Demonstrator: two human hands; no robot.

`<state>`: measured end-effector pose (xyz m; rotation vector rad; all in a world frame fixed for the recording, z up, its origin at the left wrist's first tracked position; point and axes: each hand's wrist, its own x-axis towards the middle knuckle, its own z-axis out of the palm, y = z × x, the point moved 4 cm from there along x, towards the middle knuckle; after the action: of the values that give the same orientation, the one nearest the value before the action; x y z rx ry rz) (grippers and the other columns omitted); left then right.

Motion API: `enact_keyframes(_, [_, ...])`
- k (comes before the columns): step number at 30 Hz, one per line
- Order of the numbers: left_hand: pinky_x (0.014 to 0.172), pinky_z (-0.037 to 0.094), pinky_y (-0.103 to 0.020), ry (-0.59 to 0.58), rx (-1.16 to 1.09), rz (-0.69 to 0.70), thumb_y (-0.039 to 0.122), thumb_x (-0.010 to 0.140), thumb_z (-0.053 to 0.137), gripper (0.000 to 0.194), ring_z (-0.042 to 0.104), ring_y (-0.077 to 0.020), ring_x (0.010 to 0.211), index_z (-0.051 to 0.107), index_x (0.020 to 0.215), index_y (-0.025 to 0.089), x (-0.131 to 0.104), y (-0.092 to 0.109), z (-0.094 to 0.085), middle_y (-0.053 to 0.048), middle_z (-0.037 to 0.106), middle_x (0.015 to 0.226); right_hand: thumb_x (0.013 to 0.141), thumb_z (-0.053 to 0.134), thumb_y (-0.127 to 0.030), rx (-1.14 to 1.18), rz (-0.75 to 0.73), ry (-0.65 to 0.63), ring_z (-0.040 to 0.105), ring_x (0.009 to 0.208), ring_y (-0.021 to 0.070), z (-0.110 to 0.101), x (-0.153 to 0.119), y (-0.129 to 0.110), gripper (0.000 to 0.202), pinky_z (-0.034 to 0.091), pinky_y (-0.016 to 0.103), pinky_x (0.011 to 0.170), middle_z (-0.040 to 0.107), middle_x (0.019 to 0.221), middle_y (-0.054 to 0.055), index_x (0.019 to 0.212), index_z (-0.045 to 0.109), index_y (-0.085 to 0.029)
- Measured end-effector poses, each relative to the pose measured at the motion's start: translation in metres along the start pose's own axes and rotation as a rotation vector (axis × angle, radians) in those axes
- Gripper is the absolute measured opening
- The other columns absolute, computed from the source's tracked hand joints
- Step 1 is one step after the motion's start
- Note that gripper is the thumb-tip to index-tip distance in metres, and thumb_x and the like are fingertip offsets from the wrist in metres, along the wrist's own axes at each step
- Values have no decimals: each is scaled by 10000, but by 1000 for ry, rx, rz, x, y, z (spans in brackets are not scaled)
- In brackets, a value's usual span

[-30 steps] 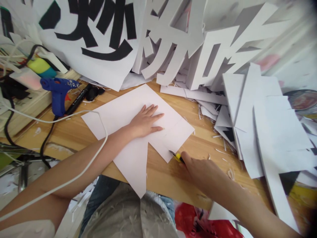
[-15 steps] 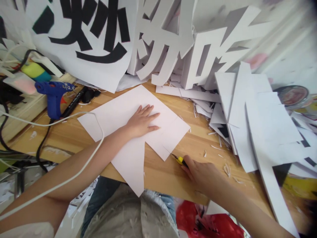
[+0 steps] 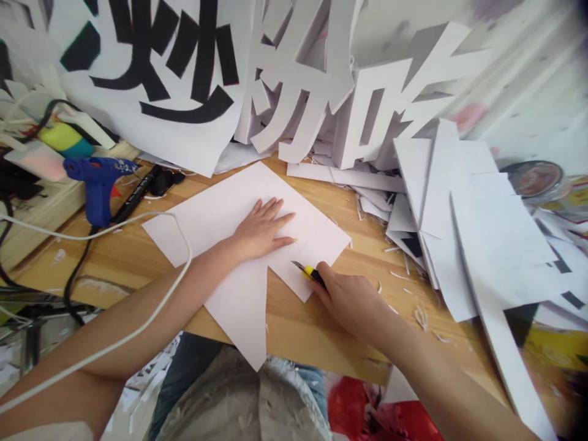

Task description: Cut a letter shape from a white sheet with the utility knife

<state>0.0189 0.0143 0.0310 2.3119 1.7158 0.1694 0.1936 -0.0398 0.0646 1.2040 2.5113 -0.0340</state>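
Note:
A large white sheet (image 3: 215, 214) with angular cut edges lies on the wooden table (image 3: 294, 340). My left hand (image 3: 263, 229) rests flat on it, fingers spread. In my right hand (image 3: 344, 294) is a yellow and black craft knife (image 3: 310, 272), its thin blade over the lower right part of the sheet. Whether the blade touches the sheet cannot be made out.
A blue glue gun (image 3: 97, 190) and a black marker (image 3: 135, 197) lie at the left. White cable (image 3: 156, 306) crosses above my left arm. Raised white characters (image 3: 312, 79) stand behind; white offcuts (image 3: 496, 233) are piled right.
My right hand and the knife have moved left and slightly up, further over the sheet. My left hand stays in place on the sheet.

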Motion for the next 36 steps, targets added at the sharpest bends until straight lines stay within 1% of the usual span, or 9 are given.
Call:
enact_keyframes(2, [1106,33,-428,-1,-3,2,563,859,357,633,62,-251,1375,303,1386,216,0,0,0,-92,121,1498,946,258,-361,-1,-5,-12,620,527,194,-2,3,-1,239,137,273,426,646,636,30,906,420,-189])
enact_keyframes(6, [1107,33,-428,7,-9,9,562,861,351,625,56,-249,1376,301,1386,225,0,0,0,-76,123,1500,946,260,-363,-8,-12,-45,620,523,185,-2,3,-1,242,133,271,427,635,620,31,906,417,-184])
enact_keyframes(11, [1109,29,-420,7,-22,8,568,860,348,632,52,-251,1377,300,1387,223,-1,-1,1,-77,118,1503,952,248,-339,-2,-55,-42,613,511,179,-1,2,-4,234,142,267,429,634,617,37,910,409,-174])
enact_keyframes(17, [1108,24,-425,-1,-1,5,558,865,345,626,53,-250,1376,299,1387,214,-1,0,1,-86,119,1501,949,270,-300,-49,-56,-86,625,531,211,-10,5,-10,209,144,273,414,625,599,44,906,424,-165])
enact_keyframes(22, [1109,24,-425,-6,-4,1,567,860,348,633,46,-245,1377,298,1387,221,0,0,0,-79,116,1502,938,285,-274,-51,-127,-86,620,533,195,-17,9,-11,200,164,285,410,603,592,54,888,441,-160])
enact_keyframes(25, [1110,31,-422,-18,-7,5,575,856,350,639,45,-238,1377,297,1387,224,0,-1,-1,-78,116,1502,936,280,-291,-45,-134,-88,614,519,200,-17,10,-9,219,168,284,404,592,584,49,880,452,-168])
enact_keyframes(30, [1113,42,-414,-19,-13,20,572,856,353,631,53,-228,1378,299,1384,230,-1,-3,-2,-56,115,1504,934,282,-295,-56,-124,-121,608,511,200,-8,5,-5,233,209,262,413,583,581,57,907,463,-151])
enact_keyframes(33, [1113,44,-418,-19,-11,16,572,854,358,632,52,-229,1378,297,1385,234,0,-3,-2,-56,114,1504,938,269,-294,-37,-108,-146,601,501,195,1,-5,1,251,230,252,421,585,583,61,924,467,-141])
enact_keyframes(36, [1113,39,-414,-32,-10,6,569,853,364,636,46,-229,1378,294,1387,229,1,-3,-1,-69,110,1504,937,276,-304,-33,-83,-156,578,465,182,11,-18,10,246,214,255,419,584,585,53,935,465,-147])
